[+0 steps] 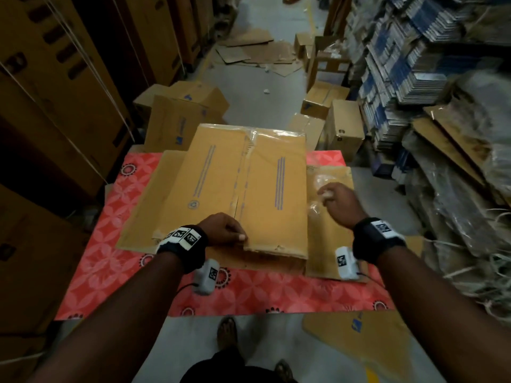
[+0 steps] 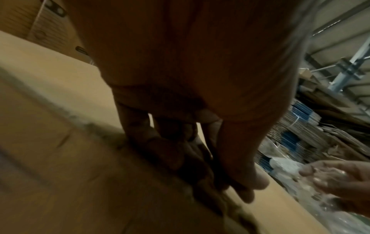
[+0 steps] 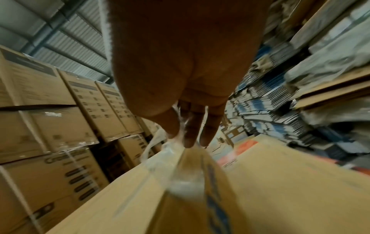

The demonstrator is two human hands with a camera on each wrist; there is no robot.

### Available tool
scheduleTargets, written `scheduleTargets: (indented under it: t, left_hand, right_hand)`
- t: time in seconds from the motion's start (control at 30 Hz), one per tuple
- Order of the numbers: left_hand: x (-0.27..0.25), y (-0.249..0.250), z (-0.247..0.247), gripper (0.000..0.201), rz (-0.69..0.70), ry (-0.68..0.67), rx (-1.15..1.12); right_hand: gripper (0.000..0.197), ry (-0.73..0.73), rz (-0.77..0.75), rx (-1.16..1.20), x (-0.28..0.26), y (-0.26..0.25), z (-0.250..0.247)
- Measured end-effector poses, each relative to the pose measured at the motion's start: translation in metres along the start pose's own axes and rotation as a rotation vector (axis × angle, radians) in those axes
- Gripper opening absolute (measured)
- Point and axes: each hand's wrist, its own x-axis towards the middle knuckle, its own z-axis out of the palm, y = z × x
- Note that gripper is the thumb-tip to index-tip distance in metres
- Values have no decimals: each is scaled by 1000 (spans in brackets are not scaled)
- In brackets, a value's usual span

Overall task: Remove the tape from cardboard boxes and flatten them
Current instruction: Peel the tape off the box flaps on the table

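A brown cardboard box [image 1: 243,189] lies on the red patterned table cover [image 1: 116,258], with torn clear tape left along its centre seam and far edge. My left hand [image 1: 235,233] grips the box's near edge, thumb on top; in the left wrist view its fingers [image 2: 236,178] curl over that edge. To the right of the box, my right hand [image 1: 331,197] pinches a crumpled strip of clear tape [image 1: 318,186] above a flat cardboard sheet [image 1: 331,244]. The right wrist view shows that tape [image 3: 184,174] hanging from my fingertips [image 3: 188,139] over the box.
Tall stacked cartons [image 1: 55,106] wall the left side. More boxes stand behind the table [image 1: 179,117] and at the right [image 1: 343,128]. Flattened cardboard [image 1: 257,51] litters the far aisle floor. Bundled flat cartons [image 1: 401,78] and loose strapping [image 1: 470,244] fill the right.
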Motion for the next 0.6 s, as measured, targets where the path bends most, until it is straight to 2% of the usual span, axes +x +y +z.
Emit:
scheduleTargets:
  t: [0.07, 0.17, 0.27, 0.37, 0.47, 0.53, 0.6]
  left_hand:
    - [12, 3, -8, 12, -34, 6, 29]
    - [30, 6, -18, 12, -54, 124, 100]
    - [46, 4, -31, 15, -14, 224, 90]
    - [63, -3, -44, 27, 17, 259, 110]
    - [81, -14, -56, 38, 40, 271, 201]
    - [87, -24, -62, 43, 5, 309, 282]
    - [87, -35, -70, 48, -62, 359, 360]
  right_hand:
    - [15, -49, -77, 15, 0, -23, 20]
    - [35, -154, -89, -9, 3, -46, 43]
    - [21, -143, -131, -57, 10, -61, 57]
    - [17, -72, -29, 14, 16, -71, 61]
    - [42, -104, 20, 7, 22, -78, 62]
    - [49, -136, 56, -130, 23, -84, 66]
    - [45, -64, 187, -379, 19, -88, 76]
